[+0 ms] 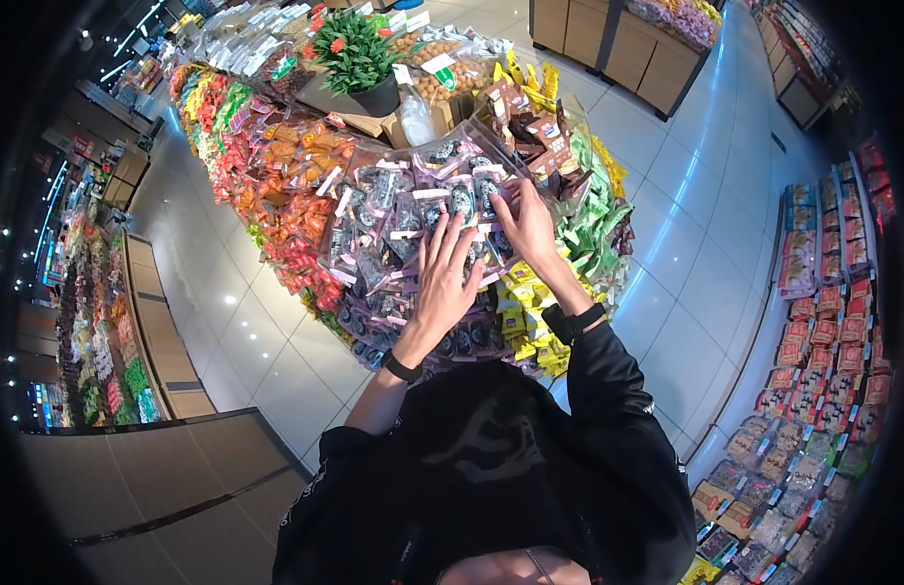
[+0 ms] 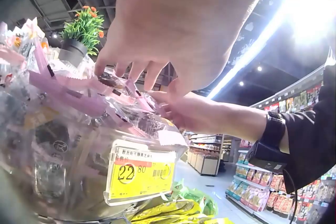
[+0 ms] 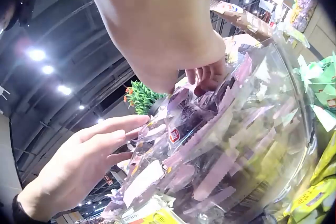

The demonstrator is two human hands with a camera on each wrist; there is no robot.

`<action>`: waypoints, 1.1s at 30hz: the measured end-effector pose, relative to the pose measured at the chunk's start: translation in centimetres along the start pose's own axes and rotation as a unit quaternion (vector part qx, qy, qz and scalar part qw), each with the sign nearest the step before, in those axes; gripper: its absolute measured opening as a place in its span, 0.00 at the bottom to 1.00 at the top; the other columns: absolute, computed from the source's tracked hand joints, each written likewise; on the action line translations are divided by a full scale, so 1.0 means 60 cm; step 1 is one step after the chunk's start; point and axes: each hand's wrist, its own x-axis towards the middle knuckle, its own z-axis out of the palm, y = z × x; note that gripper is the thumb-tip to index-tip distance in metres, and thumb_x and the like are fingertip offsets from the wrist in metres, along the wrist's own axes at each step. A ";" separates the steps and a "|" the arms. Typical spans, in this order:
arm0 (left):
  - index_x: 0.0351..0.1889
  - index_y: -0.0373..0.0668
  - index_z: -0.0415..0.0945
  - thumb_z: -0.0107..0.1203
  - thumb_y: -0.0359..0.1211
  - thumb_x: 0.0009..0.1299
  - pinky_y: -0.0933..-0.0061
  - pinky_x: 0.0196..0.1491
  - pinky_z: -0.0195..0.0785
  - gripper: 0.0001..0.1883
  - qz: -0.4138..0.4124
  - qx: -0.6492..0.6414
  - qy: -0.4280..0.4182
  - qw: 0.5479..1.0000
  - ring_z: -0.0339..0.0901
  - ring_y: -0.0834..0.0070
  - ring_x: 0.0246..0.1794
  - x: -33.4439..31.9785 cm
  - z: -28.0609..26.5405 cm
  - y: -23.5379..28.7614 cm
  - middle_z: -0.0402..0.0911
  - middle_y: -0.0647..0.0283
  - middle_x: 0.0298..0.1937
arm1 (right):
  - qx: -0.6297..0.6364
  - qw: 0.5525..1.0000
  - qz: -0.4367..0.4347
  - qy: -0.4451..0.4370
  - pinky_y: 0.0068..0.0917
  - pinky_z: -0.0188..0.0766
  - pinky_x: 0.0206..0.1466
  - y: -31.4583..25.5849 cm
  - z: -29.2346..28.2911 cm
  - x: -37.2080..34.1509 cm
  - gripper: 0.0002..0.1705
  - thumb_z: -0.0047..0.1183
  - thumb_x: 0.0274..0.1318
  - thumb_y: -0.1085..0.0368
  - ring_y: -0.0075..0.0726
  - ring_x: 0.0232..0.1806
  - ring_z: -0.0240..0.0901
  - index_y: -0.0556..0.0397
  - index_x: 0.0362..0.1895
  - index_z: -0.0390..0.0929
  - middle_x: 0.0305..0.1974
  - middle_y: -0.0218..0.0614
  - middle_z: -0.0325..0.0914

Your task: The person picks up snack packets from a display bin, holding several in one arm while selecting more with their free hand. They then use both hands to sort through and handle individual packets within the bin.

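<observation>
Small clear packets with pink-purple edges and dark contents [image 1: 384,210] fill a clear bin [image 3: 294,92] under both hands. The left hand [image 1: 445,283] lies over the middle of the heap, fingers spread and touching the packets. To its right, the right hand [image 1: 532,226] rests at the heap's right side with its fingers bent down among the packets; whether it pinches one cannot be told. In the right wrist view a dark packet with a red label [image 3: 181,129] lies just below the right hand's fingers. A yellow price tag [image 2: 140,174] hangs on the bin's front.
Orange and red packets [image 1: 301,156] lie left of the bin, green ones [image 1: 588,234] and yellow ones [image 1: 530,307] to the right and front. A potted plant [image 1: 359,58] stands behind. Shelves of packaged goods [image 1: 812,361] line the far right beyond the tiled floor.
</observation>
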 end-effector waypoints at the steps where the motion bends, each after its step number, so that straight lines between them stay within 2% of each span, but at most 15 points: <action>1: 0.67 0.37 0.71 0.58 0.35 0.73 0.38 0.78 0.43 0.25 0.005 -0.008 0.007 1.000 0.51 0.53 0.83 0.000 0.000 -0.001 0.59 0.52 0.80 | 0.001 1.000 0.001 0.000 0.45 0.76 0.39 0.002 0.001 -0.003 0.21 0.61 0.65 0.54 0.50 0.35 0.82 0.55 0.51 0.73 0.41 0.47 0.79; 3: 0.67 0.37 0.72 0.58 0.32 0.73 0.41 0.78 0.46 0.24 0.021 -0.021 0.029 0.999 0.55 0.52 0.81 -0.001 -0.001 -0.003 0.62 0.52 0.79 | 0.002 0.995 -0.068 0.068 0.43 0.74 0.37 0.009 0.006 -0.010 0.21 0.61 0.66 0.56 0.46 0.32 0.80 0.55 0.53 0.73 0.42 0.46 0.79; 6: 0.65 0.37 0.74 0.58 0.29 0.72 0.48 0.78 0.51 0.23 0.035 -0.043 0.047 0.997 0.58 0.52 0.80 -0.004 -0.008 0.001 0.65 0.51 0.77 | 0.043 0.996 -0.051 0.065 0.40 0.73 0.35 0.017 0.000 -0.020 0.19 0.61 0.66 0.58 0.43 0.29 0.77 0.56 0.53 0.74 0.44 0.45 0.78; 8: 0.64 0.37 0.75 0.57 0.28 0.71 0.51 0.78 0.53 0.22 0.034 -0.055 0.061 0.996 0.60 0.52 0.79 -0.011 -0.011 -0.004 0.66 0.51 0.76 | 0.043 0.992 -0.070 0.092 0.36 0.71 0.32 0.012 -0.013 -0.036 0.16 0.60 0.67 0.62 0.37 0.26 0.73 0.56 0.53 0.75 0.42 0.43 0.78; 10: 0.61 0.36 0.77 0.57 0.26 0.71 0.55 0.76 0.59 0.19 0.027 -0.066 0.086 0.994 0.64 0.54 0.77 -0.022 -0.025 -0.003 0.69 0.50 0.75 | 0.085 0.990 -0.031 0.106 0.30 0.69 0.30 0.012 -0.031 -0.060 0.14 0.58 0.68 0.65 0.29 0.25 0.71 0.57 0.53 0.74 0.38 0.39 0.79; 12: 0.59 0.37 0.78 0.57 0.23 0.71 0.57 0.74 0.62 0.18 -0.032 -0.128 0.121 0.984 0.69 0.55 0.74 -0.048 -0.042 -0.005 0.73 0.51 0.71 | 0.190 0.972 -0.018 0.133 0.22 0.64 0.28 0.023 -0.037 -0.098 0.09 0.54 0.72 0.67 0.16 0.27 0.64 0.56 0.52 0.75 0.30 0.29 0.77; 15: 0.57 0.36 0.77 0.59 0.24 0.70 0.59 0.69 0.66 0.17 -0.122 -0.133 0.143 0.973 0.76 0.55 0.65 -0.107 -0.087 -0.023 0.79 0.53 0.63 | 0.140 0.985 0.023 0.094 0.21 0.56 0.25 0.060 -0.054 -0.184 0.08 0.52 0.73 0.68 0.15 0.23 0.59 0.55 0.51 0.75 0.25 0.24 0.71; 16: 0.58 0.36 0.77 0.59 0.25 0.72 0.63 0.67 0.68 0.16 -0.088 -0.101 0.152 0.979 0.78 0.62 0.62 -0.110 -0.087 -0.019 0.81 0.54 0.60 | 0.137 0.986 0.027 0.091 0.21 0.56 0.25 0.069 -0.057 -0.208 0.08 0.52 0.73 0.68 0.15 0.23 0.59 0.55 0.51 0.75 0.25 0.24 0.71; 18: 0.59 0.37 0.76 0.59 0.25 0.74 0.71 0.61 0.69 0.15 -0.257 -0.321 0.183 0.893 0.79 0.72 0.56 -0.170 -0.089 -0.071 0.82 0.57 0.56 | 0.099 0.994 0.022 0.037 0.22 0.55 0.25 0.083 -0.062 -0.250 0.07 0.52 0.72 0.68 0.15 0.22 0.57 0.55 0.50 0.75 0.23 0.24 0.67; 20: 0.58 0.37 0.75 0.60 0.26 0.75 0.77 0.55 0.69 0.14 -0.273 -0.322 0.171 0.890 0.77 0.80 0.50 -0.203 -0.098 -0.078 0.81 0.61 0.52 | 0.082 0.996 0.030 0.022 0.25 0.60 0.25 0.100 -0.053 -0.283 0.07 0.53 0.71 0.69 0.20 0.21 0.61 0.58 0.50 0.75 0.25 0.31 0.75; 22: 0.56 0.37 0.76 0.61 0.26 0.75 0.77 0.53 0.69 0.14 -0.280 -0.313 0.177 0.890 0.76 0.81 0.47 -0.222 -0.091 -0.074 0.81 0.64 0.47 | 0.067 0.997 0.027 0.016 0.26 0.63 0.25 0.099 -0.043 -0.305 0.07 0.53 0.71 0.70 0.23 0.21 0.64 0.58 0.50 0.75 0.27 0.35 0.78; 26: 0.53 0.37 0.78 0.62 0.26 0.74 0.78 0.50 0.69 0.12 -0.262 -0.316 0.154 0.899 0.76 0.83 0.44 -0.237 -0.055 -0.074 0.81 0.66 0.43 | 0.063 0.998 -0.010 -0.025 0.29 0.65 0.25 0.096 -0.009 -0.323 0.08 0.55 0.69 0.70 0.27 0.21 0.68 0.57 0.49 0.76 0.27 0.37 0.78; 29: 0.55 0.36 0.76 0.61 0.27 0.74 0.80 0.48 0.68 0.13 -0.270 -0.343 0.185 0.880 0.75 0.84 0.42 -0.228 -0.056 -0.081 0.81 0.66 0.43 | 0.051 0.994 -0.047 -0.079 0.34 0.74 0.31 0.073 -0.002 -0.327 0.08 0.56 0.67 0.71 0.40 0.25 0.77 0.56 0.48 0.77 0.34 0.43 0.82; 31: 0.61 0.36 0.71 0.64 0.29 0.74 0.76 0.53 0.68 0.20 -0.272 -0.310 0.230 0.881 0.75 0.79 0.48 -0.206 -0.072 -0.116 0.79 0.63 0.49 | 0.052 0.992 -0.070 -0.089 0.36 0.76 0.33 0.066 0.001 -0.331 0.08 0.56 0.67 0.71 0.45 0.28 0.80 0.56 0.48 0.77 0.37 0.45 0.83; 33: 0.64 0.35 0.69 0.67 0.33 0.72 0.71 0.57 0.68 0.26 -0.275 -0.264 0.275 0.883 0.74 0.73 0.54 -0.163 -0.090 -0.169 0.77 0.58 0.53 | 0.061 0.985 -0.003 -0.160 0.40 0.78 0.39 0.058 -0.002 -0.334 0.08 0.56 0.66 0.72 0.53 0.36 0.83 0.56 0.48 0.77 0.40 0.48 0.84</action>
